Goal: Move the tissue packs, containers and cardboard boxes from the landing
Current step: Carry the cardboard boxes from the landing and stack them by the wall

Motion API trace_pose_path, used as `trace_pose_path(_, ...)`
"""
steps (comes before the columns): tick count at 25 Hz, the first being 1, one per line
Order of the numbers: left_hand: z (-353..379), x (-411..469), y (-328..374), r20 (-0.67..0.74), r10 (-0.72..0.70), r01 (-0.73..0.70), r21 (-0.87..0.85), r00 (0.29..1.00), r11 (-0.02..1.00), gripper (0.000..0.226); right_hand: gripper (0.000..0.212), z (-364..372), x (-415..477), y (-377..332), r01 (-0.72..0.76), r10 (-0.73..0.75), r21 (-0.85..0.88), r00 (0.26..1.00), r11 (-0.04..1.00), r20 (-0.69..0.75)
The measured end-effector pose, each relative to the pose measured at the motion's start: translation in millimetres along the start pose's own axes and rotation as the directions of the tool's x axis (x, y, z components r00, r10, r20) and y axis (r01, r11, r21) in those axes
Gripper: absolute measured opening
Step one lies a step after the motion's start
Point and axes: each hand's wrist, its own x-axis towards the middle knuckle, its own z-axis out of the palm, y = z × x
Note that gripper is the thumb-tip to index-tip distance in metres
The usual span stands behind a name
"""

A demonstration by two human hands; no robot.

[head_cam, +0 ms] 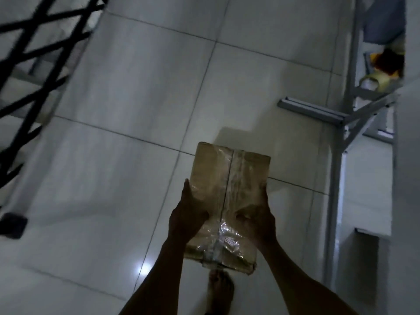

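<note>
**Box up off the floor, both hands on it**

Wide pale tiled floor [127,110] fills the view, glossy, crossed by thin grout lines, with a small bright glint of reflected light low near the middle. Up the right edge runs a grey metal shelf frame [341,119], its angled braces and a loose rail jutting out over the tiles; on its upper level sits a roll of tape [372,81] beside something orange and dark that is too blurred to name. Top left, black crossed railing bars [41,42] slash across the corner, smeared by motion.

Centre stage, the cardboard box [229,185]: brown, long, wrapped in shiny clear tape with a seam down its top face, held in the air above the tiles, its far end tilted away from the camera. The left hand [188,214] is clamped on the box's left side, fingers flat along the edge, thumb across the top. The right hand [256,217] grips the opposite side the same way, thumb pressed onto the top face. Both palms squeeze inward, box pinned between them.

Below the box's near end, a bare foot [221,289] is planted on the tile.
</note>
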Motion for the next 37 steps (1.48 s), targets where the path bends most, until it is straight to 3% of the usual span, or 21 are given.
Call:
trace_pose_path(6, -122.0, -94.8, -111.7, -0.188, -0.196, 0.159, -0.197, 0.962, 0.968, 0.119, 0.126, 108.3, -81.1, -99.1, 0.345, -0.287, -0.182, 0.916, 0.921, 0.28)
trace_pose_path(9, -178.2, -177.2, -181.4, -0.239, -0.312, 0.22, -0.345, 0.92, 0.912, 0.12, 0.123, 175.8, -151.6, -136.9, 0.497, -0.398, -0.178, 0.824, 0.849, 0.403)
trace_pose_path(12, -221.6, -280.4, -269.8, -0.317, -0.444, 0.247, -0.505, 0.838, 0.827, 0.116, 0.123, 257.7, -245.7, -173.8, 0.586, -0.4, -0.191, 0.722, 0.788, 0.565)
trace_pose_path(16, -260.2, -426.1, -379.4, -0.359, -0.637, 0.261, -0.694, 0.682, 0.671, 0.126, 0.121, 371.9, -391.8, -202.2, 0.752, -0.395, -0.223, 0.546, 0.62, 0.739)
trace_pose_path(19, -276.4, -553.3, -462.7, -0.338, -0.793, 0.29, -0.799, 0.507, 0.526, 0.128, 0.124, 460.4, -526.1, -201.6, 0.865, -0.361, -0.176, 0.37, 0.47, 0.856)
trace_pose_path(23, -278.1, -713.3, -565.9, -0.301, -0.911, 0.308, -0.871, 0.281, 0.383, 0.117, 0.121, 557.2, -709.1, -190.0, 0.933, -0.264, -0.084, 0.185, 0.351, 0.947)
trace_pose_path(27, -278.6, -851.2, -640.5, -0.249, -0.964, 0.256, -0.93, 0.089, 0.264, 0.115, 0.12, 633.3, -864.3, -161.1, 0.968, -0.188, 0.052, -0.006, 0.245, 0.982)
trace_pose_path(31, -262.2, -970.3, -675.0, -0.142, -0.984, 0.093, -0.987, -0.108, 0.132, 0.114, 0.116, 684.1, -997.1, -113.9, 0.974, -0.055, 0.164, -0.157, 0.158, 0.986)
trace_pose_path(35, -226.9, -1045.1, -705.4, -0.029, -0.971, -0.076, -0.996, -0.238, 0.049, 0.116, 0.119, 723.9, -1088.7, -63.1, 0.961, 0.118, 0.255, -0.267, 0.112, 0.956)
trace_pose_path(37, -215.9, -1069.1, -727.9, 0.036, -0.958, -0.072, -0.997, -0.283, -0.016, 0.112, 0.12, 747.0, -1125.4, -41.6, 0.949, 0.178, 0.299, -0.313, 0.105, 0.933)
